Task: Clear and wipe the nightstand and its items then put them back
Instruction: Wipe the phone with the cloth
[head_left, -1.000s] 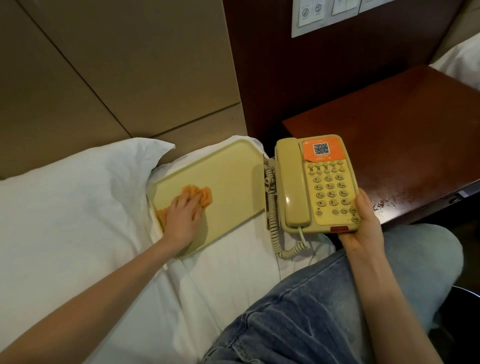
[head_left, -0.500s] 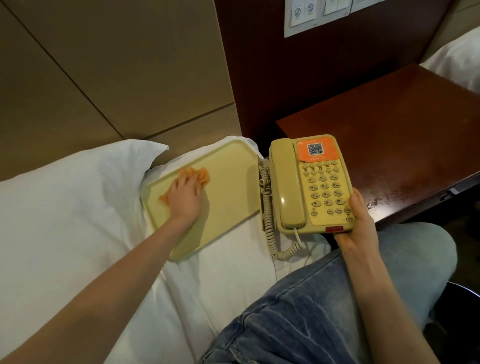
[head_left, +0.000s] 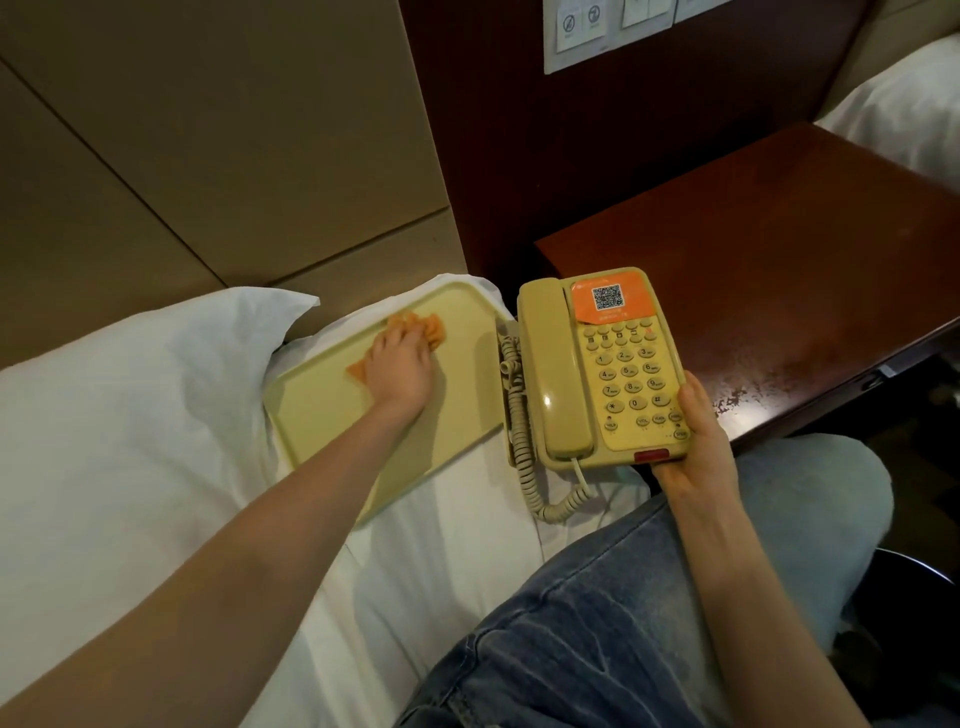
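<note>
A pale yellow tray (head_left: 457, 395) lies on the white bed beside a pillow. My left hand (head_left: 400, 371) presses an orange cloth (head_left: 434, 327) flat onto the tray's upper half. A beige corded telephone (head_left: 597, 364) with an orange QR sticker rests at the bed's edge, its handset in the cradle and its coiled cord (head_left: 524, 452) hanging at the left side. My right hand (head_left: 696, 441) grips the phone's lower right corner. The dark wooden nightstand (head_left: 779, 270) stands bare to the right of the phone.
A white pillow (head_left: 130, 415) lies left of the tray. My denim-clad leg (head_left: 623, 623) fills the lower middle. A switch panel (head_left: 613, 26) sits on the wooden wall panel behind the nightstand. A second bed's pillow (head_left: 904, 119) shows at far right.
My left hand has slid the orange cloth up the tray, from its lower left toward its far end. The right hand and phone have stayed put.
</note>
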